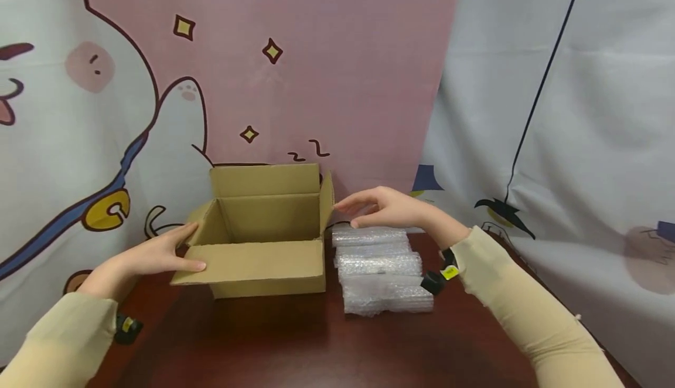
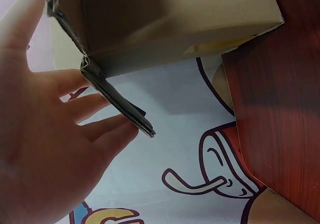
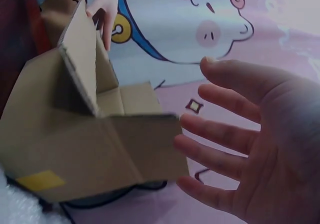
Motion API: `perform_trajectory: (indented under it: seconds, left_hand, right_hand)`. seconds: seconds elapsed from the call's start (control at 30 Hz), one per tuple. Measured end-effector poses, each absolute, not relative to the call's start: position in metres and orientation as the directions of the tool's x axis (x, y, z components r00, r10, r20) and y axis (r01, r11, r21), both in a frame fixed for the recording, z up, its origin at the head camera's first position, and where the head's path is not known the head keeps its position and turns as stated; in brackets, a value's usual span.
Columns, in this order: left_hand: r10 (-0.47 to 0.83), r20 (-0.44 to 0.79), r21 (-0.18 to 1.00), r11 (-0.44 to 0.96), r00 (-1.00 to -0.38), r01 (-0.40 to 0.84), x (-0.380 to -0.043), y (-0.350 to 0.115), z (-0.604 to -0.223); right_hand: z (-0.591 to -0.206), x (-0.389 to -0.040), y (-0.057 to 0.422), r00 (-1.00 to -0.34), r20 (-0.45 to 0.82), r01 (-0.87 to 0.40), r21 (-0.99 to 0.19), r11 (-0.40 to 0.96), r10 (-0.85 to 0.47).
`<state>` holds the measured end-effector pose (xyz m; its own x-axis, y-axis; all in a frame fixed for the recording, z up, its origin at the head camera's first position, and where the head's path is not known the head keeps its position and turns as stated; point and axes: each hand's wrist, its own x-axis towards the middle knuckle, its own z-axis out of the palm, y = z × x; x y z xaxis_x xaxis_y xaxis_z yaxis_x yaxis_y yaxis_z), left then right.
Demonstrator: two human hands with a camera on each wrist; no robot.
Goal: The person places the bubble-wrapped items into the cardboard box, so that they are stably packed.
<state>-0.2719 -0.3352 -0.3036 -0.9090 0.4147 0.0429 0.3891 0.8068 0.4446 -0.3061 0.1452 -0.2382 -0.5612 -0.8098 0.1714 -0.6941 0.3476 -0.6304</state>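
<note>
An open cardboard box (image 1: 269,288) stands on the table with its flaps spread. My left hand (image 1: 153,253) is at the box's left front corner. Its thumb lies straight on the front flap (image 1: 263,262). The other fingers extend against the left side flap (image 2: 117,101), their tips hidden behind it in the left wrist view. My right hand (image 1: 392,207) is raised beside the right side flap (image 1: 326,200), with fingertips close to its edge. Its fingers are spread and the palm holds nothing in the right wrist view (image 3: 280,144).
Several clear bubble-wrap bundles (image 1: 382,271) lie in a row on the dark red-brown table (image 1: 337,347), right of the box. A printed cartoon cloth (image 1: 337,71) hangs behind the table. Yellow tape (image 3: 42,180) marks the box's side.
</note>
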Motion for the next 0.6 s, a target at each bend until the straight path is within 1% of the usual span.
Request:
perform_trajectory:
  seconds: [0.13, 0.27, 0.47, 0.6]
  left_hand:
    - [0.412, 0.041, 0.441, 0.81, -0.91, 0.386, -0.272, -0.333, -0.303]
    - [0.412, 0.039, 0.441, 0.81, -0.91, 0.386, -0.272, -0.334, -0.304]
    - [0.42, 0.049, 0.463, 0.794, -0.906, 0.393, -0.273, -0.336, -0.306]
    - [0.422, 0.05, 0.466, 0.792, -0.905, 0.394, -0.274, -0.336, -0.307]
  right_hand:
    - [-0.255, -0.304, 0.165, -0.589, 0.153, -0.672, -0.638, 0.376, -0.793]
    - [-0.278, -0.304, 0.177, -0.609, 0.123, -0.664, -0.619, 0.419, -0.784]
    - [-0.312, -0.308, 0.191, -0.618, 0.077, -0.652, -0.605, 0.456, -0.782]
    - [-0.337, -0.312, 0.198, -0.622, 0.068, -0.651, -0.6, 0.466, -0.78]
